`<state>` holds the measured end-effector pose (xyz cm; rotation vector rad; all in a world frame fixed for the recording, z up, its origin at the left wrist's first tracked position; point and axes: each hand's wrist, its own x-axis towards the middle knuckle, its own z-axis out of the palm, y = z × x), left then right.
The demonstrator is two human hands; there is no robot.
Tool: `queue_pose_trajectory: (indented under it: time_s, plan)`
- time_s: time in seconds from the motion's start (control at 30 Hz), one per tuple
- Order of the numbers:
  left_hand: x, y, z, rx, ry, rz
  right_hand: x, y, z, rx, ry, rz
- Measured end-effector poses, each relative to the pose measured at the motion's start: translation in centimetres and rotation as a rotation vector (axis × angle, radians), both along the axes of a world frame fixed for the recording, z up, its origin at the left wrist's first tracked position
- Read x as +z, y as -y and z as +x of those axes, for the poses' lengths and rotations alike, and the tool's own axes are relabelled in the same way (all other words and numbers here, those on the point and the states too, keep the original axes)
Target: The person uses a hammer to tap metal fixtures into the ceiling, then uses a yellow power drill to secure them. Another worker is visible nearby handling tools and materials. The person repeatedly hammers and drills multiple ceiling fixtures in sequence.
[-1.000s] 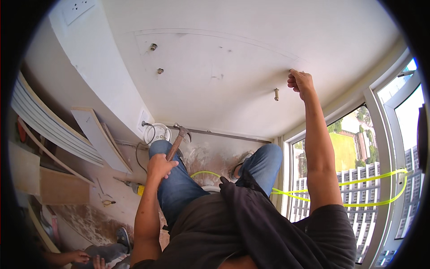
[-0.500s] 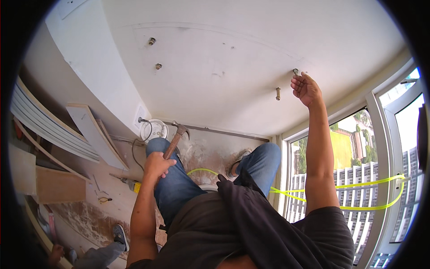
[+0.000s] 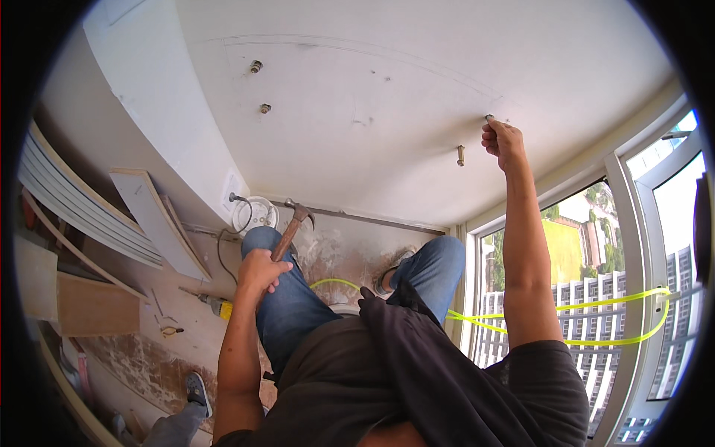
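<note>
My left hand [image 3: 261, 273] grips a claw hammer [image 3: 295, 223] by its wooden handle, over my left thigh, with the metal head up and away from me. On the white wall [image 3: 335, 149] my right hand [image 3: 504, 141] is closed, fingertips pinching an expansion bolt [image 3: 488, 118] that sticks out of the wall; the fingers hide most of it. Just below and left of that hand, another bolt [image 3: 460, 155] juts from the wall. Farther left, an upper bolt [image 3: 256, 67] and a lower bolt [image 3: 265, 109] protrude too.
A white bucket [image 3: 261, 212] stands in the corner beside a dark cable [image 3: 222, 249]. Boards [image 3: 153, 216] lean at left, near a yellow tool [image 3: 222, 307] and pliers [image 3: 171, 330]. Another person's shoe [image 3: 196, 391] shows lower left. Bright yellow cord [image 3: 596, 307] hangs by the window [image 3: 555, 290].
My right hand has shifted slightly left and its fingers have closed onto the bolt. The hammer stays in my left hand. At lower left, the other person's hand has gone from view.
</note>
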<state>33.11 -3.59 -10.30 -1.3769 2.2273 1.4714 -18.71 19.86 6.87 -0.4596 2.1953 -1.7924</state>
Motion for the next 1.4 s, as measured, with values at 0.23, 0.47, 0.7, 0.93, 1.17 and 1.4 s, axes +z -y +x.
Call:
queue_pose_trajectory:
  time_s: [0.23, 0.47, 0.7, 0.93, 1.17, 1.4]
  plan:
    - [-0.3, -0.8, 0.5, 0.006, -0.035, -0.092, -0.6, -0.4, -0.2, -0.052, 0.134, -0.093]
    - [-0.7, -0.1, 0.5, 0.018, -0.034, -0.017, 1.0, -0.9, 0.0, 0.170, 0.428, -0.105]
    - [-0.1, 0.0, -0.5, -0.023, -0.017, -0.005, 1.9, -1.6, -1.3, 0.208, 0.475, -0.070]
    - [0.7, -0.1, 0.0, 0.038, 0.009, -0.022, 1.7, -0.2, -0.3, 0.141, 0.518, -0.169]
    - [0.6, -0.4, 0.8, -0.014, 0.011, -0.036, -2.5, -1.8, 0.3, 0.397, 0.428, -0.163]
    - [0.2, -0.3, 0.3, -0.044, 0.046, -0.061, -24.8, -12.0, 9.0, 0.215, -0.586, 1.015]
